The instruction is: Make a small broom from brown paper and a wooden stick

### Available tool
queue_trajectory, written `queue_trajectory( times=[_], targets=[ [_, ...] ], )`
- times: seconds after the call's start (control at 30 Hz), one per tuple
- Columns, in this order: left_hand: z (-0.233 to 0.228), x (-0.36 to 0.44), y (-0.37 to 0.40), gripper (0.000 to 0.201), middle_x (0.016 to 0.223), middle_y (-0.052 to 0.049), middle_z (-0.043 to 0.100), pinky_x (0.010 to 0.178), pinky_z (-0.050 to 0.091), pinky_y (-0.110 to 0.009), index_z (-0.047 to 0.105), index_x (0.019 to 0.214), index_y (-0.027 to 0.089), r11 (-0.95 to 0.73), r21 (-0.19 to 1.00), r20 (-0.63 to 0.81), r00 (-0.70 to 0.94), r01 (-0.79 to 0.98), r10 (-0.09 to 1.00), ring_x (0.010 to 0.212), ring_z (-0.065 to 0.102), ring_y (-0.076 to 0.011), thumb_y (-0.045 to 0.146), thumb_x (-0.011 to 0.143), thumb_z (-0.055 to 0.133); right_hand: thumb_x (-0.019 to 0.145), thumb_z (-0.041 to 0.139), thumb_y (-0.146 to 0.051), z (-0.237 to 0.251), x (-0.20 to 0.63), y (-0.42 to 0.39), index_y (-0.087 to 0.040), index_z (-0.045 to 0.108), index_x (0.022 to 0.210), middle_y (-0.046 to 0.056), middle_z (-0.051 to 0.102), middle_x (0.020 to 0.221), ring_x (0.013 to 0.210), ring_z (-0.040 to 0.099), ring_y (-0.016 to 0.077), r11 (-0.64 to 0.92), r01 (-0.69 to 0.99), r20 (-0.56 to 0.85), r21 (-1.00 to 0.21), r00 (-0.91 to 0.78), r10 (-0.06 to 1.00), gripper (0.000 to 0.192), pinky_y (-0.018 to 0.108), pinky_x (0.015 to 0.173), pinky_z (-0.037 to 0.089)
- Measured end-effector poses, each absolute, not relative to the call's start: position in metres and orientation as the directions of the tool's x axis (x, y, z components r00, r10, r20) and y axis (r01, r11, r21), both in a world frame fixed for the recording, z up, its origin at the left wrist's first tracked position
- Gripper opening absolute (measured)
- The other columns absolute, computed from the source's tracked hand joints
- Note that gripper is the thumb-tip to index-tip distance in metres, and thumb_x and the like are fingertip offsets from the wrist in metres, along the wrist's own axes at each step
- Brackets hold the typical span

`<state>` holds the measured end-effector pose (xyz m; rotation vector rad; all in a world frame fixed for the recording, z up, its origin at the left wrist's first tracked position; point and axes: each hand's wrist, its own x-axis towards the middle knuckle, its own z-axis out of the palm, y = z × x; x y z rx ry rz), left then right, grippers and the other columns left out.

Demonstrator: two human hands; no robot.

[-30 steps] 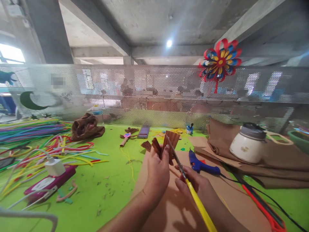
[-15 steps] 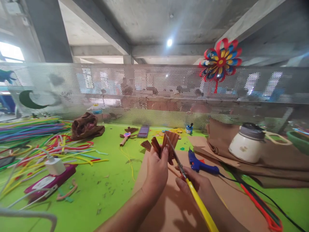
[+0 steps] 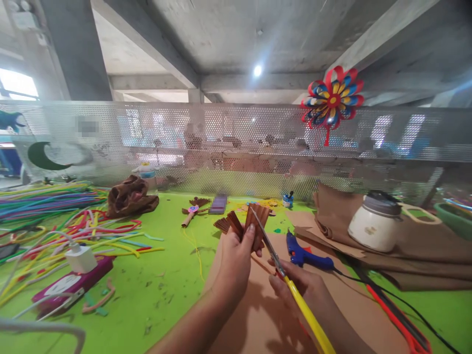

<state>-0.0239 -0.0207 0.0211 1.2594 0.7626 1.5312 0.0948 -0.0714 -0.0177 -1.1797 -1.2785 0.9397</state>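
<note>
Pinched in my left hand (image 3: 236, 255) is a pleated piece of brown paper (image 3: 260, 219), folded like a fan, with narrower pleats spreading out to the left. My right hand (image 3: 300, 285) is closed around scissors (image 3: 275, 253) with yellow handles. Their metal blades point up and lie against the pleated paper; whether they are cutting cannot be made out. Below both hands lies a flat sheet of brown paper (image 3: 243, 314). Just right of the blades rests a blue glue gun (image 3: 304, 253) with a black cord.
On the green table (image 3: 147, 275), coloured pipe cleaners (image 3: 47, 201) and a purple power strip (image 3: 73, 285) lie left. A small paper figure (image 3: 192, 210) is ahead. Right are a white jar (image 3: 374, 223), folded brown paper (image 3: 424, 263) and red-handled scissors (image 3: 401, 319). A perforated screen (image 3: 221, 147) stands behind.
The view has tilted slightly, so the scene sits a little lower. Both hands keep their grip; the pleated paper has turned slightly against the scissor blades.
</note>
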Motion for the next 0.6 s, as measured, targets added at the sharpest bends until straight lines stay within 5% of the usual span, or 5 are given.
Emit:
queue_trajectory(
  times=[0.6],
  targets=[
    [0.0215, -0.0229, -0.0232, 0.023, 0.060, 0.003, 0.048, 0.049, 0.037, -0.021, 0.053, 0.074, 0.016, -0.226, 0.870, 0.282, 0.066, -0.438, 0.957, 0.053, 0.045, -0.0096, 0.036, 0.074, 0.063, 0.056, 0.074, -0.049, -0.0148, 0.0985, -0.0735, -0.016, 0.071, 0.095, -0.003, 0.049, 0.050, 0.040, 0.036, 0.0081, 0.155, 0.139, 0.167, -0.978, 0.084, 0.982, 0.051, 0.020, 0.037, 0.030]
  ],
)
